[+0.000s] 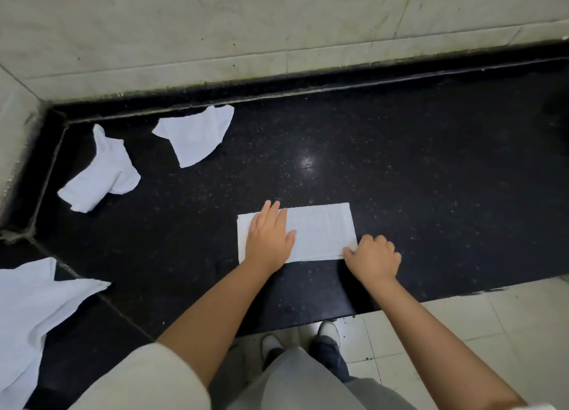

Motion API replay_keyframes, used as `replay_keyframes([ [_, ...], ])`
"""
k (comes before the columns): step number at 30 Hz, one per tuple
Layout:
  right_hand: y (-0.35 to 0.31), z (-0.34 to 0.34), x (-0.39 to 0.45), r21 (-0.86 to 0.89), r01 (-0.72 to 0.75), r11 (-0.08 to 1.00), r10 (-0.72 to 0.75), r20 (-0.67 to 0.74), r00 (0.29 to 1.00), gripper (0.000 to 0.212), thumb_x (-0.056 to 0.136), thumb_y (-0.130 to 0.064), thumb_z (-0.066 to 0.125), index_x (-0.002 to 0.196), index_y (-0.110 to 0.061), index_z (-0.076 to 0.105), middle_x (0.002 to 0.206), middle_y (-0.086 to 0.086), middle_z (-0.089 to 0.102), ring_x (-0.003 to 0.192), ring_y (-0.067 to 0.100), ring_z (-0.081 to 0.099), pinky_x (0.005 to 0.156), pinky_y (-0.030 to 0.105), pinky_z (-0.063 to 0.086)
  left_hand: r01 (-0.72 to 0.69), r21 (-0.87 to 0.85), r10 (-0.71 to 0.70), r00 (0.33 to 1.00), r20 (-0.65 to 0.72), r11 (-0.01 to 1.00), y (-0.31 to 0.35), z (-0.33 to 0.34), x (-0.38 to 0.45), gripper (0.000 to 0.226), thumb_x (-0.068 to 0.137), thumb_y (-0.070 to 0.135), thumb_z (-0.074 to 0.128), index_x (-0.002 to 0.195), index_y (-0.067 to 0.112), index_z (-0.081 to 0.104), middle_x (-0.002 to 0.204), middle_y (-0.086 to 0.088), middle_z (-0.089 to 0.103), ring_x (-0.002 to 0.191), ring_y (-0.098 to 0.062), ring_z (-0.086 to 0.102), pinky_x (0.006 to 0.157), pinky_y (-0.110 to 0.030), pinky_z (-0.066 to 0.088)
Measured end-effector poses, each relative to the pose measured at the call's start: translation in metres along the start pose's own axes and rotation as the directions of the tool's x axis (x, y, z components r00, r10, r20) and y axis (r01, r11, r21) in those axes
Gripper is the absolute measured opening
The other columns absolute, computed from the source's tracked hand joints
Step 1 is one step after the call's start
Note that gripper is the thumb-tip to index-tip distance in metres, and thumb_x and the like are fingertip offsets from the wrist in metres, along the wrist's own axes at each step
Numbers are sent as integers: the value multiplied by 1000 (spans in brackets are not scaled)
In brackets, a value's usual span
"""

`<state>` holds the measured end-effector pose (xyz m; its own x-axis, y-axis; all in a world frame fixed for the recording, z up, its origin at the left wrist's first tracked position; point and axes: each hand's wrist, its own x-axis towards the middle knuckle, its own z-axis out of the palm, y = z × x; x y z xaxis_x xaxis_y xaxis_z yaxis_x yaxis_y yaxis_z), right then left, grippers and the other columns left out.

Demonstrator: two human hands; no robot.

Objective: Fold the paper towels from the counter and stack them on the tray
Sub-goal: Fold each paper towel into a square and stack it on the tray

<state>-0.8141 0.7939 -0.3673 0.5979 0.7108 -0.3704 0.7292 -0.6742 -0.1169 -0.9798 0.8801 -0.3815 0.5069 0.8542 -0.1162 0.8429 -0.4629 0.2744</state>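
Four paper towels are lying on the dark surface (400,163). One folded paper towel (320,231), a flat rectangle, is lying near the front edge. The left hand (268,234) is pressing on its left part with straight fingers, flat and apart. The right hand (374,257) is pinching its near right corner with curled fingers. Three crumpled paper towels are waiting to the left: one (197,135) near the back wall, one (101,172) in the corner, one (34,311) at the left edge.
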Motion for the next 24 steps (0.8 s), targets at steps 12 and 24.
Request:
replay_keyframes([
  [12, -16, 6, -3, 114, -180, 977, 177, 39, 983, 29, 90, -26, 45, 107, -5, 54, 116, 15, 58, 105, 31, 55, 91, 39, 39, 76, 86, -90, 982, 166, 993, 2, 29, 2, 63, 97, 48, 19, 149, 18, 1, 158, -3, -9, 145, -19, -11, 117, -38, -9],
  [24, -99, -19, -42, 552, 322, 769, -202, -268, 942, 9, 82, -9, 57, 75, -4, 53, 67, 8, 55, 64, 26, 52, 62, 31, 38, 138, -123, -150, 985, -90, 983, -67, -26, -24, 56, 94, 27, 48, 144, 11, 28, 154, -14, 23, 143, -30, 18, 112, -48, 28],
])
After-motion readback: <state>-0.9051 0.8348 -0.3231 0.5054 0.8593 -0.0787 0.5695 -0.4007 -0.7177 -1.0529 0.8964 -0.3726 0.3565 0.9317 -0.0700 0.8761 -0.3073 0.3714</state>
